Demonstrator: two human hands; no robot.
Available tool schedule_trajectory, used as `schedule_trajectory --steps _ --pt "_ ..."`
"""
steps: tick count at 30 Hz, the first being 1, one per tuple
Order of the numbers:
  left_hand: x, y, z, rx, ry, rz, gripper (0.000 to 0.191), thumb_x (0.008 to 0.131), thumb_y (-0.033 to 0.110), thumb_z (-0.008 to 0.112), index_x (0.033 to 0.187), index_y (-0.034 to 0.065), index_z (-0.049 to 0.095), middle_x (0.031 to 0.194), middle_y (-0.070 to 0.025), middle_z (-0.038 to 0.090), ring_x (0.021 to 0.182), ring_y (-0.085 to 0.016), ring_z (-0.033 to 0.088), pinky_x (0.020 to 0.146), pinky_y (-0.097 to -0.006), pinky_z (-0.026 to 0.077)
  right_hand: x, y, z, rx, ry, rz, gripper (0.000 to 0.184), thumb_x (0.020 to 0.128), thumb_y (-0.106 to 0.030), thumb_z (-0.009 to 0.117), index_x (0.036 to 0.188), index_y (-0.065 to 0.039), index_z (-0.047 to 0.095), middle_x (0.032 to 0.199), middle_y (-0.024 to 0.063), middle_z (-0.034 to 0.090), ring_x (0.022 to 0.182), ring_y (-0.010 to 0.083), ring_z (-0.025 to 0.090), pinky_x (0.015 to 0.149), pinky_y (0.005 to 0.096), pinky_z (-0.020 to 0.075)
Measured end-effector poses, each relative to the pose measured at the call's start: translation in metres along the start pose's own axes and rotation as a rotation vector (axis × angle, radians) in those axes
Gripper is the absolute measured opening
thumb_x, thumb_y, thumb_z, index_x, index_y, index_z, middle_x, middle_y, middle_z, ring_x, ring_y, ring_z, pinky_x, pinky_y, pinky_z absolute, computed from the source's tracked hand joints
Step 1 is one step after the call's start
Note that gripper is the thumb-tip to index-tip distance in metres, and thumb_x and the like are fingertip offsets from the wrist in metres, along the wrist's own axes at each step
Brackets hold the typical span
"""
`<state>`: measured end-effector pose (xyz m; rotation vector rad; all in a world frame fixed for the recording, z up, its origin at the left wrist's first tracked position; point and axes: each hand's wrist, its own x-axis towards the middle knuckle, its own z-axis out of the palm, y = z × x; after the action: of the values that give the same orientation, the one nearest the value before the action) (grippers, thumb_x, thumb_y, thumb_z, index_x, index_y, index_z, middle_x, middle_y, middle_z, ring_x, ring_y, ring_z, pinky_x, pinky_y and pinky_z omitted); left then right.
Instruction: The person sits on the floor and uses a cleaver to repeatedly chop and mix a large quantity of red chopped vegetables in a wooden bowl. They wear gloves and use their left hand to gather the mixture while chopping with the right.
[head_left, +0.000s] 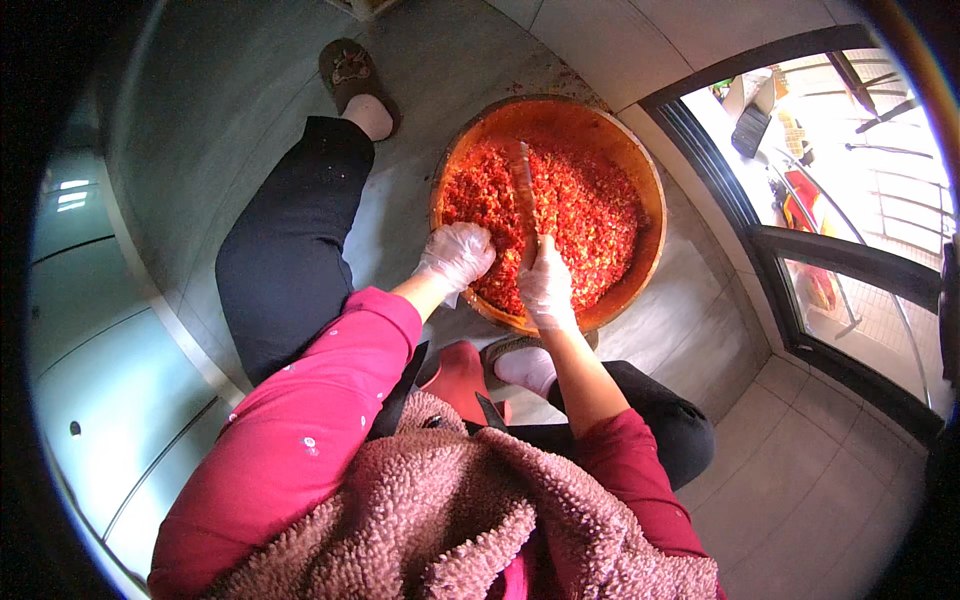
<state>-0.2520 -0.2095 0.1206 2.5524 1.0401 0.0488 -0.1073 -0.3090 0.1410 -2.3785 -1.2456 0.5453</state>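
Observation:
A round orange-brown tub (651, 255) stands on the floor before me, holding a thick layer of chopped red chili (596, 217) with pale bits in it. My right hand (546, 281), in a clear plastic glove, grips a long flat tool (524, 191), blurred and smeared with red, which reaches across the chili towards the far side. Its exact kind cannot be told. At the tub's near left rim is my left hand (461, 255), also gloved in clear plastic, with its fingers curled in. Whether those fingers hold anything is hidden.
Red specks lie on the grey tiled floor (405, 202) beyond the tub. A dark-framed glass door or window (772, 244) is at the right, with a brush outside. Pale cabinet fronts (135, 375) run along the left. My slippered feet flank the tub; something red (459, 382) lies between my legs.

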Motion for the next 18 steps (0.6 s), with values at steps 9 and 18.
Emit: schedule_trajectory --steps 9,18 --pt "-0.002 -0.005 0.009 -0.038 0.004 0.031 0.023 0.087 0.030 0.059 0.078 0.0105 0.067 0.079 -0.0126 0.068 0.075 -0.032 0.068 0.068 -0.0457 0.054 0.003 0.015 0.001 0.018 0.011 0.042 0.019 0.098 -0.023 0.055 0.097 -0.004 0.056 0.073 0.0262 0.063 0.068 0.0464 0.063 0.058 0.0545 0.0483" --pt "-0.002 -0.005 0.010 -0.051 0.001 0.051 0.024 0.089 0.030 0.058 0.080 0.0088 0.066 0.078 -0.0124 0.067 0.075 -0.033 0.067 0.068 -0.0467 0.054 0.004 0.017 0.001 -0.015 0.023 0.024 0.020 0.101 -0.025 0.052 0.098 -0.006 0.055 0.070 0.0254 0.061 0.064 0.0467 0.061 0.057 0.0557 0.0467"
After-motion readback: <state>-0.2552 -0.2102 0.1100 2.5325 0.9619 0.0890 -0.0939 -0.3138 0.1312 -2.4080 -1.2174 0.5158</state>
